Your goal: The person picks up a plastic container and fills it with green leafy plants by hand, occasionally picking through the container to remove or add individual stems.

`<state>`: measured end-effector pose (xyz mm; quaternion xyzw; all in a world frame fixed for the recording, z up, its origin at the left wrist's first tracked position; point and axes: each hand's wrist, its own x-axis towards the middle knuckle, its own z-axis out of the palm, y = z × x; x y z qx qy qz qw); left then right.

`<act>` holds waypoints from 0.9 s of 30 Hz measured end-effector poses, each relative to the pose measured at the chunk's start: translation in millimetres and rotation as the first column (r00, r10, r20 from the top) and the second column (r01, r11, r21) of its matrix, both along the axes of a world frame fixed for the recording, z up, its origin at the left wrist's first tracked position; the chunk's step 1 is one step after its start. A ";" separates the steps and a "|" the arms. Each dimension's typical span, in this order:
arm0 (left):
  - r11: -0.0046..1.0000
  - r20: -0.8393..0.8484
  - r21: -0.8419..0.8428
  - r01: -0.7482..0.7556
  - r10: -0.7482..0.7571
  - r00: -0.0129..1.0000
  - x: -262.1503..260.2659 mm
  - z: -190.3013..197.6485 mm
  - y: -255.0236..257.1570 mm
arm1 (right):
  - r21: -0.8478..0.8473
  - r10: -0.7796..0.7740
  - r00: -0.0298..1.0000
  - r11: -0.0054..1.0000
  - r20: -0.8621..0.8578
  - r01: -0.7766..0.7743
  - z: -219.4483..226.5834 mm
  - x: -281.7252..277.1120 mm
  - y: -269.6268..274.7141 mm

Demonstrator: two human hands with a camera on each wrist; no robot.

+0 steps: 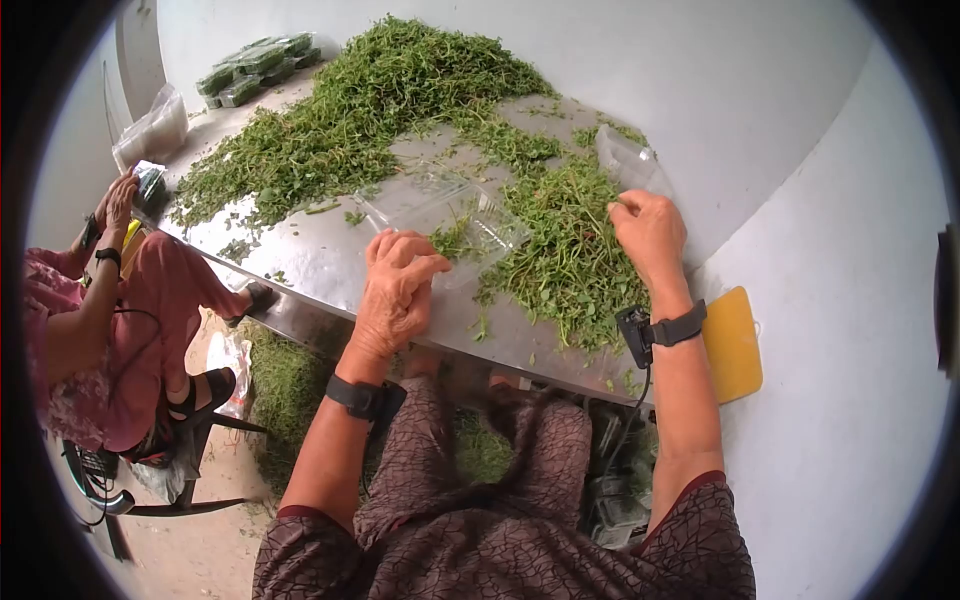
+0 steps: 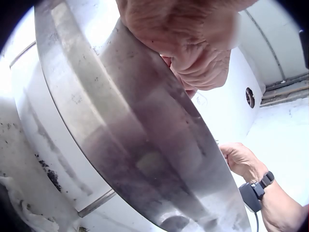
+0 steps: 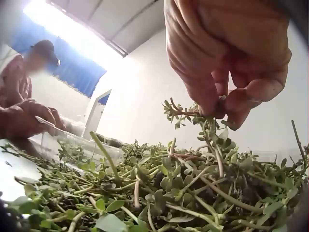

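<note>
Right wrist view: right hand [image 3: 231, 53], grip nearly closed, pinching sprig [image 3: 181, 113] above greens heap [image 3: 193, 193]. Left hand [image 3: 24, 118]: fingers curled on rim of clear container [image 3: 96, 151]. Step, judged: picking greens; next move calls for light, steady pinch.

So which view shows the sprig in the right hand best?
The right wrist view: the right hand pinches the sprig close to the camera, stems and leaves plain. The head view shows the hand at the greens, the sprig too small to make out. The left wrist view shows part of the hand but no sprig.
</note>
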<state>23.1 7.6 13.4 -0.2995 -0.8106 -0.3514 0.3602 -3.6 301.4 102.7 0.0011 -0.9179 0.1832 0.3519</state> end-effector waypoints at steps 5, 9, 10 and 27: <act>1.000 0.007 -0.001 -0.006 0.006 1.000 -1.6 -3.0 -1.5 | -0.597 0.242 0.970 0.777 -0.008 -0.199 22.5 4.5 5.8; 1.000 0.015 0.003 0.008 -0.008 1.000 -1.8 -3.5 -1.7 | -0.632 0.351 0.929 0.695 -0.118 -0.343 41.2 18.3 -31.0; 1.000 0.015 0.004 0.007 -0.007 1.000 -1.4 -3.7 -1.6 | -0.632 0.356 0.927 0.694 -0.115 -0.345 43.5 19.4 -39.8; 0.990 0.005 0.142 0.006 -0.006 1.000 2.8 -2.9 0.0 | -0.328 0.412 0.886 0.884 0.212 -0.332 1.5 46.8 -69.0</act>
